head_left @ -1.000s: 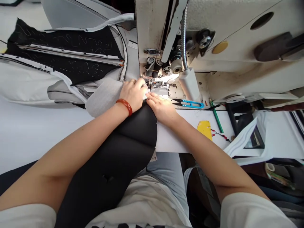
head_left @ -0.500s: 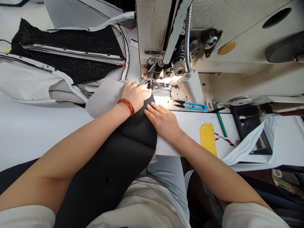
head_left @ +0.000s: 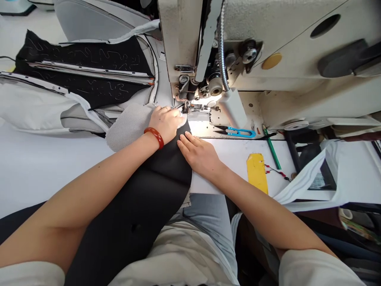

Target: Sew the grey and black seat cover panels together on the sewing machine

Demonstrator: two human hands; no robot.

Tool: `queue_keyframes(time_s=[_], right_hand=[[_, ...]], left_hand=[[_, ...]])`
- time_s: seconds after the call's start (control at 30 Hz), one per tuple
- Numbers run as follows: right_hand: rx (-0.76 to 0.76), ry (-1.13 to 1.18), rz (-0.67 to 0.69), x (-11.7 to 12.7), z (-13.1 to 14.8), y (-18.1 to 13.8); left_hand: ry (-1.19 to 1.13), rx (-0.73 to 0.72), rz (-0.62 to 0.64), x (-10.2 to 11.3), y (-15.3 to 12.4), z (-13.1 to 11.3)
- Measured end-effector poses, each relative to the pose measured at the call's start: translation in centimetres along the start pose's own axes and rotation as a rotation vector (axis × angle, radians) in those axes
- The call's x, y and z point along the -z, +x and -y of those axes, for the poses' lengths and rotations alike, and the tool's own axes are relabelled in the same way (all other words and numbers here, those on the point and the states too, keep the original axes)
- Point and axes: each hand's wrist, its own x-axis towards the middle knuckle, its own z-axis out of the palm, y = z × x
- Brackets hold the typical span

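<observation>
A black padded fabric piece (head_left: 154, 186) runs from my lap up to the presser foot (head_left: 190, 107) of a cream industrial sewing machine (head_left: 268, 43). My left hand (head_left: 165, 123), with a red bangle on the wrist, has its fingers curled and pressed on the fabric's white edge right beside the needle. My right hand (head_left: 198, 153) lies flat, fingers stretched out, on the black fabric's right edge and the white table (head_left: 44, 167). A grey mesh piece (head_left: 127, 125) lies under my left wrist.
Blue thread snips (head_left: 236, 131) and a green pencil (head_left: 270, 149) lie on the machine bed to the right. A yellow tag (head_left: 256, 171) with red-beaded wire rests on the table. Black-and-white quilted covers (head_left: 74, 75) are piled at back left. White papers (head_left: 312, 182) lie at right.
My right hand has slid back toward me, from beside the presser foot to lower on the fabric edge. My left hand stays by the needle. The view has shifted slightly.
</observation>
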Motion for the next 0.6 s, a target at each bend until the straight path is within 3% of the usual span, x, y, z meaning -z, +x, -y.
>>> queue_keyframes(time_s=[0.37,0.6], right_hand=[[-0.031,0.066,-0.071,-0.2,-0.4,-0.4],[-0.329,0.069,-0.396,0.0,-2.5,-0.8]], left_hand=[[0.02,-0.009,-0.04,-0.5,0.4,0.0],[0.072,-0.021,-0.033,-0.1,0.2,-0.2]])
